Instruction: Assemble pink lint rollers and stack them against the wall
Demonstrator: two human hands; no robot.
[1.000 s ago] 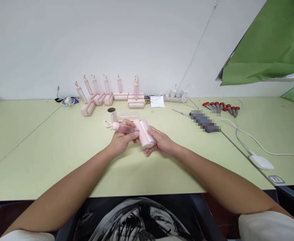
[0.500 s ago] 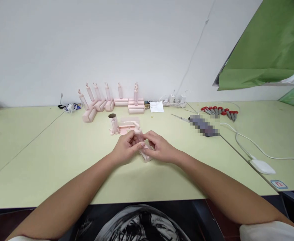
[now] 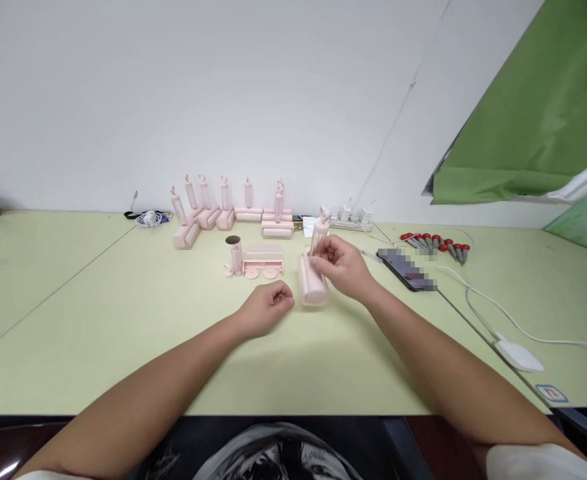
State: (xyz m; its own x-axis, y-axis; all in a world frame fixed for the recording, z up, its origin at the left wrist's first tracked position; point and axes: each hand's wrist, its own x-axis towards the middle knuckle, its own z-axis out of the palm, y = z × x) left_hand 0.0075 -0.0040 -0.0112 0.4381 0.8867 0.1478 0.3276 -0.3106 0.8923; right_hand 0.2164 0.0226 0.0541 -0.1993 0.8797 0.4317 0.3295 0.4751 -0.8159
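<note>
My right hand (image 3: 346, 267) grips a pink lint roller (image 3: 314, 283) at its clear handle, fingers closed around it. The handle points up, topped by a small looped end, and the wide rounded head is at the bottom, slightly blurred. To the left of the roller, my left hand (image 3: 266, 310) rests low over the table with its fingers curled in and nothing visible in them. Beyond it lie an opened pink case (image 3: 263, 267) with two round discs in front and a clear lid part behind. An upright tube with a brown rim (image 3: 235, 257) stands beside the case.
Several finished-looking pink rollers (image 3: 186, 235) stand in a row along the wall. A power strip with chargers (image 3: 351, 220) sits behind. On the right are a phone (image 3: 406, 268), several red-capped grey items (image 3: 436, 243) and a white charging pad (image 3: 518, 353) with its cable.
My left hand has let go of the lint roller and drawn back, its fingers curled. My right hand has carried the roller to the right, its handle upright.
</note>
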